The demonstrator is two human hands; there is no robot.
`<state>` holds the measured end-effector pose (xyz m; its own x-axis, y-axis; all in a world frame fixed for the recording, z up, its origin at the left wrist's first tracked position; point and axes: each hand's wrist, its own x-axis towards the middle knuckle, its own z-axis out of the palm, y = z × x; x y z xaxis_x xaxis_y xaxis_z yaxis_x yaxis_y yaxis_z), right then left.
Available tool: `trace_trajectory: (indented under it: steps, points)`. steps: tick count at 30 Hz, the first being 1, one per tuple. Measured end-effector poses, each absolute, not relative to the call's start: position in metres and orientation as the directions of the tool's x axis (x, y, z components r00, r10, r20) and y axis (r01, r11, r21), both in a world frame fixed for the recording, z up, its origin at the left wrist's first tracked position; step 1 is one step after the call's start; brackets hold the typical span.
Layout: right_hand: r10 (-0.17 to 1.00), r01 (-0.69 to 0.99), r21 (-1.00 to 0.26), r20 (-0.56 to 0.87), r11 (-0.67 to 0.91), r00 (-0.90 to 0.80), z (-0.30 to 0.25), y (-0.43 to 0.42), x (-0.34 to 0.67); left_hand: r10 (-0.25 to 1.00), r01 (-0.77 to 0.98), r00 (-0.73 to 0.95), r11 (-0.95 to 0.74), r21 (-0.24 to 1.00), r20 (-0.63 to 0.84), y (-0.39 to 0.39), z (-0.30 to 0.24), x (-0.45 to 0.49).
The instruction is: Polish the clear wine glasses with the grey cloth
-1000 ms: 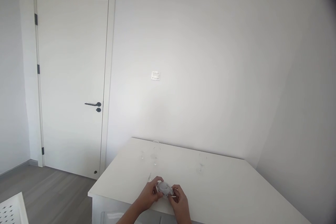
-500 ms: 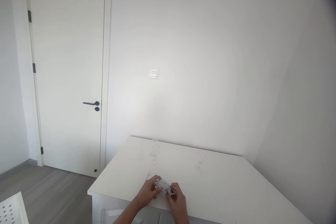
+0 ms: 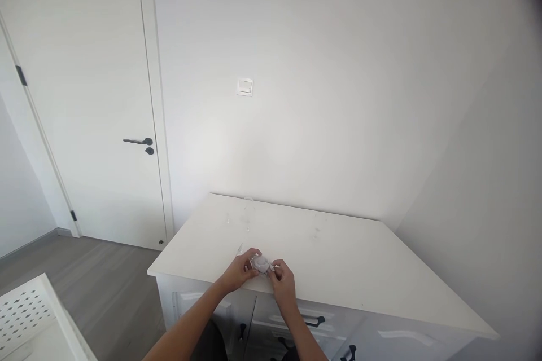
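Note:
My left hand [image 3: 239,272] grips the left side of a small crumpled bundle of greyish, see-through wrap [image 3: 261,264], which looks like plastic film. At its right end, the bent fingers of my right hand [image 3: 283,282] pinch the wrap. The bundle is just above the white cabinet top [image 3: 339,271], near its front edge. What it contains, if anything, I cannot make out. Just beyond my left fingers a thin clear piece [image 3: 240,249] stands out, partly hidden by the hand.
Farther back stand faint clear glass-like items [image 3: 248,214], with another clear item [image 3: 317,227] to the right. Dark handles [image 3: 314,321] project from the cabinet front. A white perforated panel [image 3: 25,316] is at lower left; a white door [image 3: 84,96] is behind.
The view has tipped downward, showing more of the cabinet front and both forearms. Both hands still hold the crumpled wrap, whose shape has shifted slightly between the fingers.

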<state>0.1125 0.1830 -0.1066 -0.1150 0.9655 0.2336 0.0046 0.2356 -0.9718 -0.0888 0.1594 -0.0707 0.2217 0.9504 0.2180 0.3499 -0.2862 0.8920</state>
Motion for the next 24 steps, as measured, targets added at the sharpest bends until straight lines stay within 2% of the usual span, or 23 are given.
trace_trajectory:
  steps: [4, 10, 13, 19, 24]
  points:
    - [0.984, -0.014, -0.99, 0.143, 0.142, -0.104, -0.106, 0.188, 0.112, 0.954, 0.352, 0.229, -0.266, 0.897, 0.193, 0.16, -0.068, -0.09]
    - [0.995, -0.242, -0.969, 0.06, 0.039, -0.083, -0.097, 0.186, 0.117, 0.966, 0.397, 0.225, -0.209, 0.894, 0.126, 0.163, -0.068, -0.086]
    - [0.994, -0.256, -0.965, 0.076, 0.054, -0.077, -0.095, 0.184, 0.119, 0.97, 0.411, 0.209, -0.206, 0.888, 0.128, 0.163, -0.069, -0.085]
    - [0.967, -0.199, -0.971, 0.17, 0.132, -0.189, -0.093, 0.184, 0.125, 0.978, 0.391, 0.151, -0.194, 0.9, 0.145, 0.16, -0.067, -0.086]
    - [0.957, -0.277, -0.96, 0.122, 0.046, -0.262, -0.086, 0.199, 0.133, 0.977, 0.374, 0.157, -0.194, 0.907, 0.145, 0.174, -0.072, -0.079]
